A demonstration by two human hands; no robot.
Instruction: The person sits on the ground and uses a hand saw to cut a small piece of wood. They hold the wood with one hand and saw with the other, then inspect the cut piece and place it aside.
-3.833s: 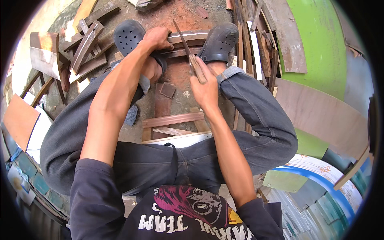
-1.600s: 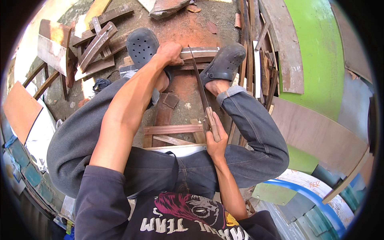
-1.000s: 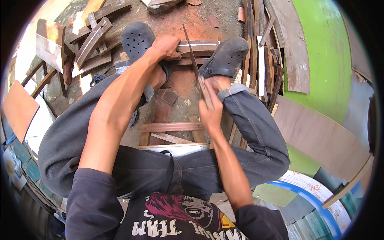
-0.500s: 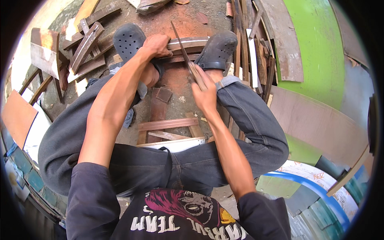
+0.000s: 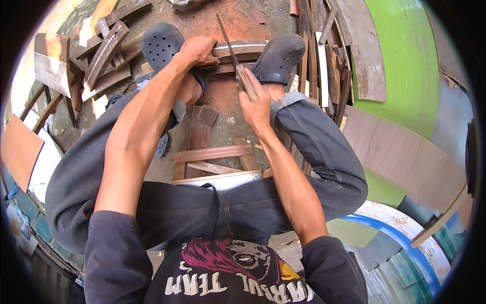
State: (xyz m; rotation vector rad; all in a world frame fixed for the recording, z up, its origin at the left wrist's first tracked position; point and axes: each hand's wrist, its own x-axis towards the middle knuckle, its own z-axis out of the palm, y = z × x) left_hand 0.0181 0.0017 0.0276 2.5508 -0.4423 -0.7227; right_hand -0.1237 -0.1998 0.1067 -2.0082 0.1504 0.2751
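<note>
Between my feet lies a dark wooden piece (image 5: 248, 49) with a pale stripe along its top, above another dark piece of wood. My left hand (image 5: 199, 50) is closed on its left end, beside the left grey clog (image 5: 162, 43). My right hand (image 5: 255, 105) grips the wooden handle of a handsaw (image 5: 226, 40). The narrow dark blade, seen nearly edge-on, crosses the wooden piece just right of my left hand and points away from me. My right clog (image 5: 283, 55) is against the right end of the wood.
Scrap wood (image 5: 106, 55) is heaped at the far left, and long strips (image 5: 311, 55) lie at the right. Nearer my legs stands a small wooden frame (image 5: 212, 153). Green board (image 5: 405, 55) and a curved plywood sheet (image 5: 400, 142) fill the right side. Reddish dust covers the ground.
My right hand and the handsaw have moved slightly forward, away from me, across the wood. My left hand keeps its hold. The whole view has shifted a little.
</note>
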